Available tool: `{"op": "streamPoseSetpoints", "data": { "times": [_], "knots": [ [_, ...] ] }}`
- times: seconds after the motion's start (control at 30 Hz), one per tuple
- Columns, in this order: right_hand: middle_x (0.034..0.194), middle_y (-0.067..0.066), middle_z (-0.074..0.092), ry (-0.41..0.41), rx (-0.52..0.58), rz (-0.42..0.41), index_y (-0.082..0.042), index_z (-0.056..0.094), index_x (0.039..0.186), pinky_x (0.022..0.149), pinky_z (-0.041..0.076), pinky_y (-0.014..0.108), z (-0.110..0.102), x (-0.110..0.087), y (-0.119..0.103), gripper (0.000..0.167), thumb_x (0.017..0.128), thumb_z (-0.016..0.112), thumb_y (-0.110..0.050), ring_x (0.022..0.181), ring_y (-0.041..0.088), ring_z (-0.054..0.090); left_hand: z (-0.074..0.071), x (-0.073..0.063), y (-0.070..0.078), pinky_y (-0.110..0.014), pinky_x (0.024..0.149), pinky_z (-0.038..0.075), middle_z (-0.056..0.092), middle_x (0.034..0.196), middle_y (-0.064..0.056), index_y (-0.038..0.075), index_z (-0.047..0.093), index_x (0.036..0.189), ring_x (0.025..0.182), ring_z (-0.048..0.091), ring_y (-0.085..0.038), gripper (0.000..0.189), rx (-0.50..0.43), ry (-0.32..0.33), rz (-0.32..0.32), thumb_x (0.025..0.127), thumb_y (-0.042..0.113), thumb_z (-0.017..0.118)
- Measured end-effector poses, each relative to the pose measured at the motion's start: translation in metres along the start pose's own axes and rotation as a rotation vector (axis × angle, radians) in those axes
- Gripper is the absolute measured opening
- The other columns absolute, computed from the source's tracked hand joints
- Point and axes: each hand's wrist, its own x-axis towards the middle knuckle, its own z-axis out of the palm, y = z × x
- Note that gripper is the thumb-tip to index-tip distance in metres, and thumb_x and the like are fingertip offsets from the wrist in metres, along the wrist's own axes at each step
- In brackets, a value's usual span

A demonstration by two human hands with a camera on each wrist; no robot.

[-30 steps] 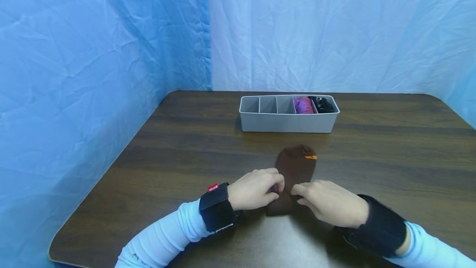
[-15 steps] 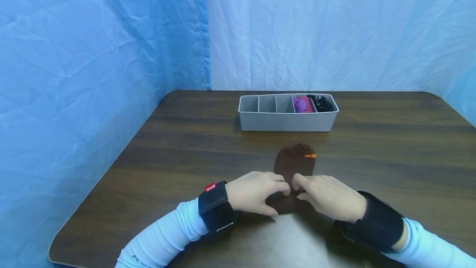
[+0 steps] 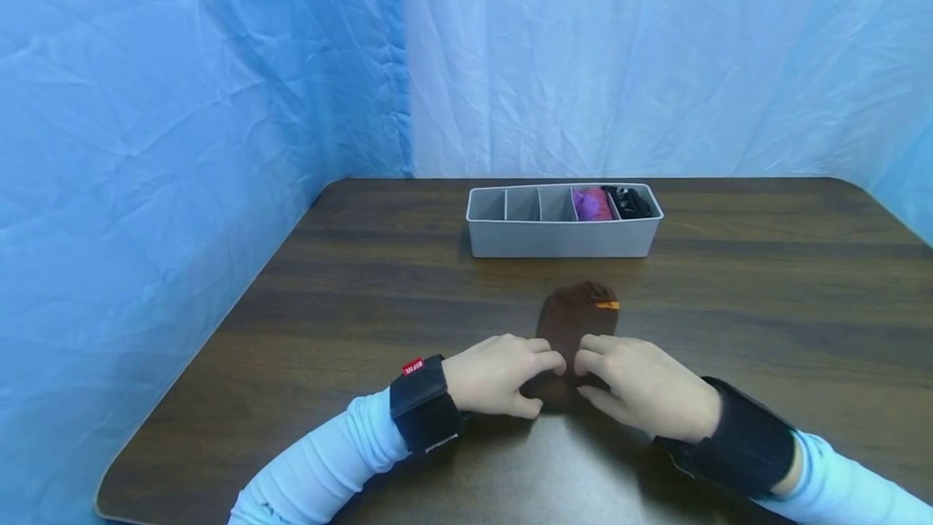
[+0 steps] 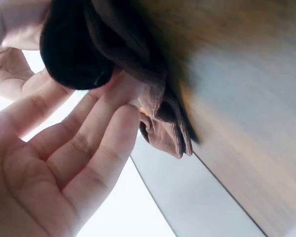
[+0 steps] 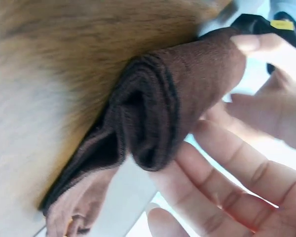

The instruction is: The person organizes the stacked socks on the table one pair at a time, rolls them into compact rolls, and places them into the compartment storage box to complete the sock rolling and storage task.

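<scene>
A brown sock (image 3: 576, 318) with an orange mark near its far end lies lengthwise on the table, its near end rolled up. The layered roll shows clearly in the right wrist view, where the sock (image 5: 202, 74) trails flat beyond it. My left hand (image 3: 503, 375) holds the left side of the roll, fingers curled over and thumb on the near side. From the right, my right hand (image 3: 645, 383) grips the other end, with its fingers (image 5: 187, 192) against the roll. In the left wrist view, the fingers (image 4: 89, 148) touch the roll's dark end (image 4: 74, 54).
Behind the sock stands a grey divided box (image 3: 557, 241). A purple and pink rolled cloth (image 3: 594, 205) and a black bundle (image 3: 631, 203) sit in its two right compartments. Blue sheeting (image 3: 291, 63) hangs along the left and back of the wooden table (image 3: 350, 282).
The sock's near end has drawn slightly farther away as the roll turned. My left thumb has spread toward me, and my right fingers have shifted forward over the roll.
</scene>
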Motion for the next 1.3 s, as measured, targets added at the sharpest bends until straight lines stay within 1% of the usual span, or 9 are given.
{"op": "streamPoseSetpoints", "data": {
  "times": [0.2,0.37,0.5,0.6,0.67,0.77,0.87,1.07,1.3],
  "knots": [
    [0.066,-0.011,0.042,-0.048,-0.051,0.016,-0.017,0.057,0.075,0.050,0.031,0.017,-0.003,-0.002,-0.003,0.029,0.060,0.073,-0.035,0.055,0.002,0.033,0.000,0.003,0.002,-0.010,0.053,0.034,0.056,0.085,0.006,0.014,0.052,0.105,0.059,0.044,-0.001,0.031,-0.035,0.005,-0.027,0.075,0.019,0.058],
    [0.063,-0.012,0.039,-0.063,-0.059,-0.013,-0.016,0.052,0.072,0.051,0.031,0.020,-0.001,-0.004,-0.003,0.030,0.059,0.074,-0.031,0.055,0.001,0.033,-0.001,0.004,0.002,-0.011,0.051,0.035,0.055,0.081,0.008,0.014,0.049,0.107,0.053,0.043,-0.001,0.030,-0.168,-0.050,-0.063,0.078,0.018,0.054],
    [0.063,-0.012,0.040,-0.043,-0.061,-0.028,-0.016,0.052,0.072,0.052,0.032,0.020,0.000,-0.005,-0.003,0.025,0.061,0.073,-0.024,0.055,0.001,0.034,-0.002,0.004,0.000,-0.011,0.059,0.038,0.057,0.086,0.007,0.015,0.047,0.109,0.060,0.047,0.000,0.029,-0.284,-0.083,-0.076,0.080,0.018,0.051],
    [0.065,-0.011,0.039,-0.026,-0.062,-0.020,-0.016,0.055,0.072,0.051,0.031,0.019,-0.001,-0.006,-0.003,0.020,0.062,0.072,-0.021,0.057,0.002,0.034,-0.003,0.003,-0.002,-0.012,0.059,0.039,0.057,0.087,0.006,0.015,0.044,0.111,0.062,0.048,-0.001,0.032,-0.332,-0.094,-0.061,0.081,0.023,0.052],
    [0.066,-0.011,0.038,-0.024,-0.070,-0.003,-0.015,0.057,0.074,0.051,0.031,0.018,-0.001,-0.006,-0.004,0.018,0.064,0.071,-0.020,0.058,0.003,0.035,-0.003,0.003,-0.003,-0.012,0.063,0.040,0.056,0.092,0.005,0.015,0.042,0.113,0.069,0.050,-0.001,0.040,-0.331,-0.097,-0.036,0.079,0.030,0.056],
    [0.067,-0.010,0.039,-0.039,-0.081,0.023,-0.014,0.058,0.076,0.051,0.032,0.019,-0.002,-0.005,-0.005,0.016,0.066,0.069,-0.019,0.059,0.004,0.036,-0.002,0.002,-0.004,-0.015,0.077,0.041,0.053,0.108,0.004,0.014,0.038,0.118,0.088,0.050,-0.002,0.059,-0.306,-0.102,-0.020,0.071,0.036,0.066],
    [0.066,-0.009,0.042,-0.052,-0.096,0.036,-0.012,0.058,0.077,0.052,0.035,0.022,-0.002,-0.004,-0.004,0.015,0.067,0.068,-0.017,0.058,0.005,0.039,-0.001,0.002,-0.001,-0.020,0.089,0.038,0.047,0.118,0.003,0.013,0.036,0.122,0.105,0.045,-0.005,0.068,-0.261,-0.103,-0.045,0.066,0.029,0.072],
    [0.065,-0.006,0.047,-0.027,-0.136,0.008,-0.010,0.056,0.076,0.054,0.037,0.026,0.000,-0.004,-0.003,0.014,0.068,0.067,-0.012,0.057,0.008,0.045,-0.002,0.000,0.005,-0.024,0.094,0.035,0.043,0.123,0.001,0.013,0.031,0.126,0.111,0.042,-0.007,0.072,-0.219,-0.070,-0.083,0.066,0.014,0.072],
    [0.067,-0.003,0.050,0.001,-0.190,-0.002,-0.009,0.056,0.077,0.056,0.039,0.027,0.006,-0.002,0.000,0.014,0.068,0.066,-0.007,0.058,0.011,0.047,-0.003,-0.001,0.013,-0.037,0.093,0.038,0.031,0.129,-0.001,0.014,0.026,0.130,0.109,0.042,-0.009,0.077,-0.190,-0.022,-0.101,0.067,0.013,0.071]
  ]
}}
